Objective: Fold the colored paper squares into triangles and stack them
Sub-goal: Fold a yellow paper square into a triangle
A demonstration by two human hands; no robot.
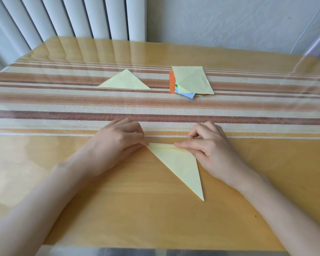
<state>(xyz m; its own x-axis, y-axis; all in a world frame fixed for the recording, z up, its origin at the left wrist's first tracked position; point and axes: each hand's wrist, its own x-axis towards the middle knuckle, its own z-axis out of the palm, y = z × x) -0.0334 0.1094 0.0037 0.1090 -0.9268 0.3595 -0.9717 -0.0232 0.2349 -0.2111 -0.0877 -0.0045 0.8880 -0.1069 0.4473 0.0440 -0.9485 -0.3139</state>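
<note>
A pale yellow paper triangle [181,163] lies folded on the wooden table in front of me, its long point towards me. My left hand [118,141] pinches its left corner at the far folded edge. My right hand [209,145] lies on the right part of that edge, with its forefinger stretched along the crease and the other fingers curled. A finished pale yellow triangle [125,81] lies flat further back on the striped cloth. To its right sits a pile of coloured paper squares [190,81], yellow on top, with orange, blue and green below.
A striped runner [63,104] crosses the middle of the table under a clear cover. A white radiator [72,17] and a pale wall stand behind the far edge. The table's near edge [155,249] runs along the bottom of the view.
</note>
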